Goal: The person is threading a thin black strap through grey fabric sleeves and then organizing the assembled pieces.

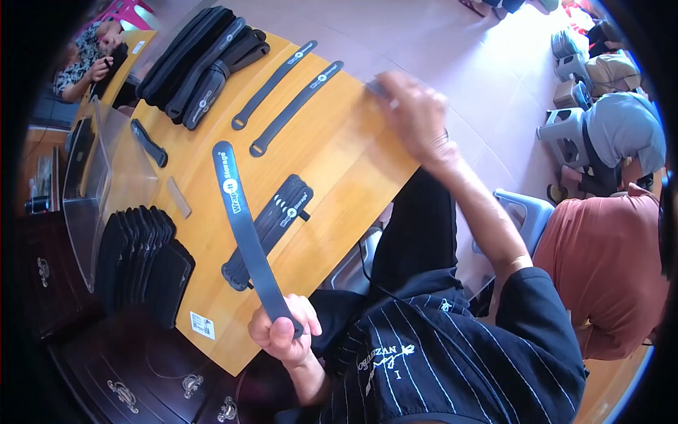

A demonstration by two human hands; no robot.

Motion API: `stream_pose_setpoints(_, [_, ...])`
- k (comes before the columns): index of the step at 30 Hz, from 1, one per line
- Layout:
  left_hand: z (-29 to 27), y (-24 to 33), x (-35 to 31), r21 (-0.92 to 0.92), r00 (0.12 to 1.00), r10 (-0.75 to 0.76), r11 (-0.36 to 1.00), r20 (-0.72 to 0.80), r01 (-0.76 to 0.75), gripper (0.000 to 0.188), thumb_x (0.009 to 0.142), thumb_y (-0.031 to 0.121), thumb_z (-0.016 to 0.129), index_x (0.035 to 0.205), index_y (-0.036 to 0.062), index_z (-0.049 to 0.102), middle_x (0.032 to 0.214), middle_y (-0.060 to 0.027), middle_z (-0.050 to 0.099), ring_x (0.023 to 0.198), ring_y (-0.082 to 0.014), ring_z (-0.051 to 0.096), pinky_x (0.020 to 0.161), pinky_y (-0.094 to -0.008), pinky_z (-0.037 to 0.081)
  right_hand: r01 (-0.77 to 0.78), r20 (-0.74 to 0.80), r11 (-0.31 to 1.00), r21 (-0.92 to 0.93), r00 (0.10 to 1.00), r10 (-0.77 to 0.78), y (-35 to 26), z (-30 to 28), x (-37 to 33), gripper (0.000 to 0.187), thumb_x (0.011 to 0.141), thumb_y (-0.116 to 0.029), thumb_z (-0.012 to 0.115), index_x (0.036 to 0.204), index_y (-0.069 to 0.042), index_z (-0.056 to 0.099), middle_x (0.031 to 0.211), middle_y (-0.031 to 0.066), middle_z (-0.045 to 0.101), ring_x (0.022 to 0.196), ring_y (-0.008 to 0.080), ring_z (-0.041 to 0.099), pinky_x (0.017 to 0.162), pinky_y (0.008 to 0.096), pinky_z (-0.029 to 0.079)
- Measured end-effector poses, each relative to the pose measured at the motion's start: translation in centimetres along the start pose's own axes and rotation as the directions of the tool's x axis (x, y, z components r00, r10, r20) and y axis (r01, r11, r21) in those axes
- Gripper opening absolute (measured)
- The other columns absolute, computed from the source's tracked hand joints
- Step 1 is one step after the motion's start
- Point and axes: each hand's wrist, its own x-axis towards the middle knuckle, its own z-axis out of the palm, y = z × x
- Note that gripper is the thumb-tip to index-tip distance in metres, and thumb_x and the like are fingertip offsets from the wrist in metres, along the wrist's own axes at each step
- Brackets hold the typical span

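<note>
My left hand [282,331] grips one end of a long dark grey strap [244,226] with a round white mark; the strap rises over the wooden table [339,162] toward its far side. My right hand [415,113] is blurred at the table's right edge, fingers closed on a small flat grey piece [376,86] that I cannot make out. A stack of like straps [272,226] lies flat under the held strap. Two single straps [286,95] lie further back.
A pile of black straps [201,63] sits at the far end, a row of black folded pieces [145,261] at the near left beside a clear plastic box [99,184]. People sit at the right [607,261] and far left [88,56].
</note>
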Motion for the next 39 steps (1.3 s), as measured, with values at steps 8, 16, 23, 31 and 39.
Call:
stream_pose_setpoints(8, [-0.1, -0.9, -0.4, 0.05, 0.994, -0.046, 0.997, -0.099, 0.052, 0.029, 0.093, 0.018, 0.054, 0.069, 0.0051, 0.044, 0.055, -0.0068, 0.045, 0.039, -0.013, 0.04, 0.035, -0.0249, 0.033, -0.033, 0.209, 0.981, 0.192, 0.978, -0.008, -6.4, 0.6, -1.8, 0.016, 0.085, -0.012, 0.057, 0.091, -0.001, 0.05, 0.082, 0.0185, 0.063, 0.074, 0.0353, 0.066, 0.063, 0.0455, 0.051])
stream_pose_setpoints(16, [-0.5, -1.0, -0.8, 0.083, 0.974, -0.087, 0.991, -0.21, 0.106, 0.031, 0.093, 0.021, 0.054, 0.068, 0.0058, 0.044, 0.055, -0.0066, 0.045, 0.041, -0.0144, 0.042, 0.038, -0.0252, 0.034, -0.071, 0.356, 0.921, 0.382, 0.931, -0.076, -7.6, -0.3, -1.1, 0.024, 0.083, -0.013, 0.063, 0.099, 0.001, 0.053, 0.089, 0.0203, 0.066, 0.083, 0.0353, 0.066, 0.073, 0.0421, 0.051])
stream_pose_setpoints(23, [0.0, -1.1, -0.5, 0.132, 0.96, -0.045, 0.988, -0.277, 0.085, 0.029, 0.094, 0.021, 0.054, 0.071, 0.0042, 0.046, 0.06, -0.0081, 0.048, 0.045, -0.0158, 0.046, 0.041, -0.0261, 0.037, -0.105, 0.375, 0.867, 0.487, 0.922, -0.099, -6.7, -0.8, -1.3, 0.03, 0.084, -0.014, 0.067, 0.11, -0.001, 0.062, 0.089, 0.0136, 0.067, 0.083, 0.0244, 0.066, 0.077, 0.0331, 0.051])
stream_pose_setpoints(31, [2.1, -2.4, 1.2, 0.101, 0.908, 0.056, 0.995, -0.416, -0.015, 0.026, 0.101, 0.023, 0.045, 0.096, -0.0011, 0.054, 0.093, -0.0094, 0.055, 0.078, -0.0175, 0.053, 0.071, -0.0306, 0.043, -0.362, 0.601, 0.545, 0.756, 0.715, -0.358, -12.0, -8.7, -6.2, 0.032, 0.087, -0.032, 0.069, 0.082, 0.0, 0.066, 0.066, 0.0145, 0.061, 0.061, 0.0279, 0.062, 0.057, 0.0349, 0.048])
stream_pose_setpoints(39, [3.6, -3.6, 1.2, 0.191, 0.926, 0.038, 0.981, -0.376, 0.038, 0.046, 0.103, 0.041, 0.034, 0.113, -0.0013, 0.051, 0.105, -0.0091, 0.053, 0.096, -0.0178, 0.053, 0.084, -0.0314, 0.045, -0.441, 0.535, 0.336, 0.832, 0.798, -0.277, -12.6, -7.4, -10.5, 0.028, 0.087, -0.029, 0.072, 0.088, -0.003, 0.063, 0.066, 0.0007, 0.058, 0.061, 0.0061, 0.051, 0.055, 0.0236, 0.042])
